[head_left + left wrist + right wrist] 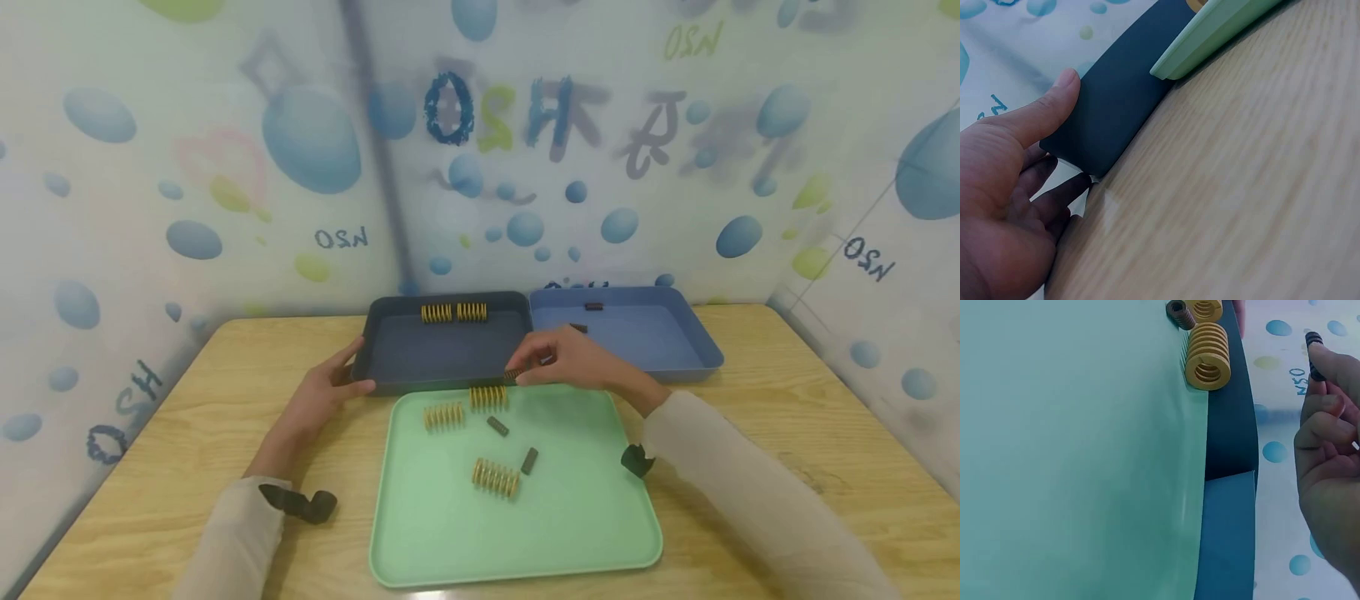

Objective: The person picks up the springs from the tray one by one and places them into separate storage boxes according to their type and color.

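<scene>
My right hand (562, 357) pinches a small dark spring (1315, 356) between thumb and fingertip, above the far edge of the green tray (570, 533). At the left front corner of the dark tray (442, 358), my left hand (315, 404) grips the wall, thumb along the front and fingers round the side. Three yellow springs lie on the green tray, one (495, 477) near its middle. Two small dark springs, one (529, 461) beside that yellow spring, lie there too. Two more yellow springs (472, 312) lie along the dark tray's back wall.
A blue tray (637, 342) stands right of the dark tray, with a dark spring (594, 307) at its back and another (578, 327) partly behind my right hand. All the trays sit on a wooden table (330, 533). A patterned wall (480, 208) rises behind.
</scene>
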Demonstrator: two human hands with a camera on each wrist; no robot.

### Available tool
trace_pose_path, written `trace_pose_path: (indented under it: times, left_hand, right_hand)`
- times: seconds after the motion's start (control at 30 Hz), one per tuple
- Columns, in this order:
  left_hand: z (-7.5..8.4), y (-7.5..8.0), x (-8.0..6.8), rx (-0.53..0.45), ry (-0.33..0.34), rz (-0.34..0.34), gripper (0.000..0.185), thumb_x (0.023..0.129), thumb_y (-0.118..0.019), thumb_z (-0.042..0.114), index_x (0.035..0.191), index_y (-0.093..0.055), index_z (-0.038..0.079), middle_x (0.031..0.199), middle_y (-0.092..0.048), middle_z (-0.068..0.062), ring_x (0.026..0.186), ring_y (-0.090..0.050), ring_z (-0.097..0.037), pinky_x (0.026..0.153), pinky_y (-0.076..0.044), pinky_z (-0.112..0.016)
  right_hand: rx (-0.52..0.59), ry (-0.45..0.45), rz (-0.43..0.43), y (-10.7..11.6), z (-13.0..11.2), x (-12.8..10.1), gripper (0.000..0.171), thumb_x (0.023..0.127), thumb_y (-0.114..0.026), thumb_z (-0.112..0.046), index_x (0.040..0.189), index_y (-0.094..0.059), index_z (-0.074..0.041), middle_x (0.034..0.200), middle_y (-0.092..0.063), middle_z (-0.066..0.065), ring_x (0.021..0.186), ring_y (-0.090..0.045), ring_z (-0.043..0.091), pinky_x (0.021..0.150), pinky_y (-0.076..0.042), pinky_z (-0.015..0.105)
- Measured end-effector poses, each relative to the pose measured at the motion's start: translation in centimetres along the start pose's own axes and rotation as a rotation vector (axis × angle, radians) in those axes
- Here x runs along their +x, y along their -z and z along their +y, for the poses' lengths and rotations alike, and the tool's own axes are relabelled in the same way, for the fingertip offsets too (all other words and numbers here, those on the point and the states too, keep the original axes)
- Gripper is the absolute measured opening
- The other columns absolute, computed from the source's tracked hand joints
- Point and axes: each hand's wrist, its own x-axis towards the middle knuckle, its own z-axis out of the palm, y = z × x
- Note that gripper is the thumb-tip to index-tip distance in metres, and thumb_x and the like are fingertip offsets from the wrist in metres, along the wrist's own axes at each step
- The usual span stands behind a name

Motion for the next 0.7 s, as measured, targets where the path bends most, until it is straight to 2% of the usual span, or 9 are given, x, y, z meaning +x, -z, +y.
trace_pose_path:
  times: [0.13,0.3,0.43,0.7]
  left_hand:
    - [0.0,0.1,0.0,-0.011,0.005,0.001,0.081,0.087,-0.071,0.024,0.153,-0.024,0.014,0.156,-0.020,-0.008,0.139,-0.023,-0.038,0.109,-0.024,-0.050]
    - [0.2,0.2,-0.1,-0.027,-0.008,-0.003,0.079,0.088,-0.070,0.019,0.153,-0.025,0.014,0.156,-0.020,-0.009,0.139,-0.022,-0.039,0.108,-0.024,-0.051]
    - [0.3,0.2,-0.1,-0.012,-0.010,-0.002,0.079,0.088,-0.070,0.019,0.153,-0.025,0.015,0.156,-0.021,-0.010,0.138,-0.024,-0.040,0.108,-0.025,-0.052]
    - [0.2,0.2,0.0,0.015,-0.004,0.002,0.080,0.088,-0.071,0.022,0.153,-0.025,0.016,0.156,-0.022,-0.010,0.137,-0.026,-0.040,0.108,-0.025,-0.052]
  right_hand:
    - [-0.009,-0.062,0.016,-0.1,-0.1,1.1,0.018,0.089,-0.069,-0.032,0.106,-0.072,-0.027,0.099,-0.067,-0.004,0.079,-0.061,0.026,0.066,-0.050,0.040]
    - [0.006,-0.093,0.047,-0.7,0.1,2.4,0.019,0.089,-0.069,-0.031,0.107,-0.072,-0.024,0.100,-0.067,-0.003,0.084,-0.062,0.024,0.069,-0.050,0.044]
    - [0.015,-0.111,0.060,-1.2,0.5,3.2,0.021,0.088,-0.070,-0.030,0.107,-0.072,-0.021,0.102,-0.068,-0.004,0.085,-0.062,0.021,0.071,-0.050,0.042]
    - [0.033,-0.168,0.099,-1.7,1.2,4.8,0.024,0.086,-0.072,-0.037,0.106,-0.072,-0.025,0.106,-0.068,-0.007,0.095,-0.062,0.013,0.079,-0.050,0.037]
